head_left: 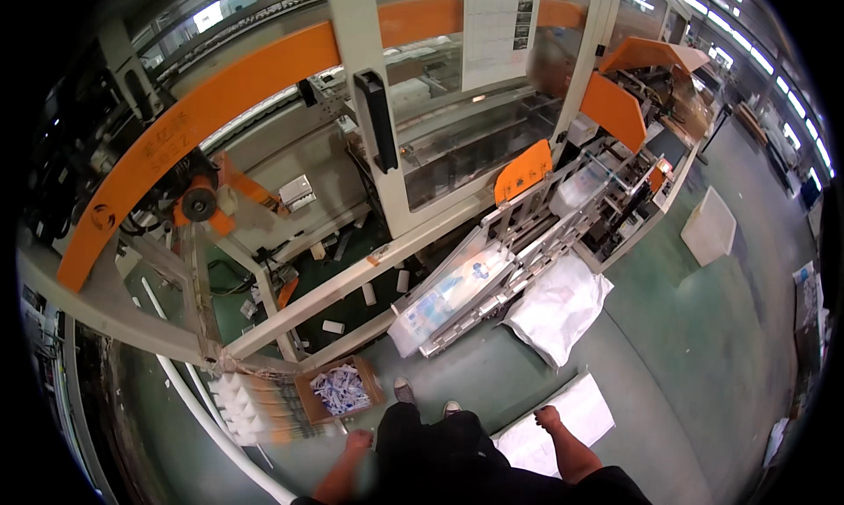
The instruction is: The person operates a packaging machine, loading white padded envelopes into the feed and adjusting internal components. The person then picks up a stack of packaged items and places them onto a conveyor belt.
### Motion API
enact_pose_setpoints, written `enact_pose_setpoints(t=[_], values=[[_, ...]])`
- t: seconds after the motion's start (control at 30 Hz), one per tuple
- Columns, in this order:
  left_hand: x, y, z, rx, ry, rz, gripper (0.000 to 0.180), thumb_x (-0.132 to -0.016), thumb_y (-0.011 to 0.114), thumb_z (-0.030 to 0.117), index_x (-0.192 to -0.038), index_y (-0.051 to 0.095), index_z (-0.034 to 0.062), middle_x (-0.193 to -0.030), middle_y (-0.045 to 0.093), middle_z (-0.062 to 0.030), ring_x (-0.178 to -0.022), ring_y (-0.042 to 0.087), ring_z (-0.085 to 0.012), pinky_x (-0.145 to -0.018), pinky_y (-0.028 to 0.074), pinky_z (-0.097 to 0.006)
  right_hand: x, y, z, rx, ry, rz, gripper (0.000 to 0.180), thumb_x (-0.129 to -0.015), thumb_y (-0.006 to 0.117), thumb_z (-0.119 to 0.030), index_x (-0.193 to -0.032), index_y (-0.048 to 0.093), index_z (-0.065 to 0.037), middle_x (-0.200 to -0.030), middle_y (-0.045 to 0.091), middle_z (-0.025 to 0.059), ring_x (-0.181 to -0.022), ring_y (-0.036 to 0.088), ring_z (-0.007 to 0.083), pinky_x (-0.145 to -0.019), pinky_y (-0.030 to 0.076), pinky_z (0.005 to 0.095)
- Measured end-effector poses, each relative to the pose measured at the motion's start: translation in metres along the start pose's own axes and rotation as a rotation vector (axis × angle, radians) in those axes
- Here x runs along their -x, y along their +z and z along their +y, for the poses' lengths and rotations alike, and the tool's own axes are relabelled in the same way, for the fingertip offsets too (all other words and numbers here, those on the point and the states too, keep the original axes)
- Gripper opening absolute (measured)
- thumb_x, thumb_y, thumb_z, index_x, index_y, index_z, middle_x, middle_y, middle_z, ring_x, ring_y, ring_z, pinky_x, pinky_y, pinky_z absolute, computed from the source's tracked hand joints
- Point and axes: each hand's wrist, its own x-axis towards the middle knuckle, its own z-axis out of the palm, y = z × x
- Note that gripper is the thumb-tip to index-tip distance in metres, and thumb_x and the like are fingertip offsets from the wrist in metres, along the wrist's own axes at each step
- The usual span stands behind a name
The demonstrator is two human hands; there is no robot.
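Beside my left thigh hangs my left hand (359,439), its fingers curled in and no object showing in it. Nearest to it stands an open cardboard box (376,384) filled with small white and blue wrapper pieces (341,390). My right hand (547,417) is closed in a loose fist above flat white sheeting (580,421), perhaps folded sacks, on the floor; nothing shows in its grip. In front of me, a clear-wrapped pack (457,290) with blue print lies on a slanted metal chute (475,307). A crumpled white sack (563,307) lies beside the chute.
A large machine with orange guards (202,109) and clear panels stands ahead. Another wrapped pack (580,187) sits farther up the chute. White pipes (207,421) and a row of white bundles (246,408) lie at left. A white bin (710,226) stands on the green floor at right.
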Motion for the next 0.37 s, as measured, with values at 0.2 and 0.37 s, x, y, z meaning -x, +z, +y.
enact_pose_setpoints(t=[0.2, 0.37], values=[[0.057, 0.008, -0.141, -0.875, 0.464, -0.039, 0.035, -0.085, 0.065, 0.039, -0.093, 0.070, 0.0052, -0.091, 0.068, -0.0168, -0.086, 0.065, -0.0328, -0.078, 0.051, -0.046, 0.032, 0.014, 0.003, 0.089, 0.086, -0.123, 0.029, -0.090, 0.062, -0.026, -0.086, 0.068, 0.001, -0.081, 0.072, 0.0111, -0.062, 0.068, 0.0212, -0.049, 0.051, 0.0335], [0.135, 0.004, -0.129, -0.659, 0.467, 0.190, 0.037, -0.083, 0.066, 0.042, -0.099, 0.068, 0.0081, -0.092, 0.068, -0.0165, -0.084, 0.065, -0.0323, -0.079, 0.049, -0.050, 0.035, 0.078, -0.013, 0.048, -0.068, -0.255, 0.030, -0.086, 0.064, -0.027, -0.098, 0.068, 0.001, -0.077, 0.070, 0.0133, -0.059, 0.067, 0.0246, -0.048, 0.050, 0.0367]])
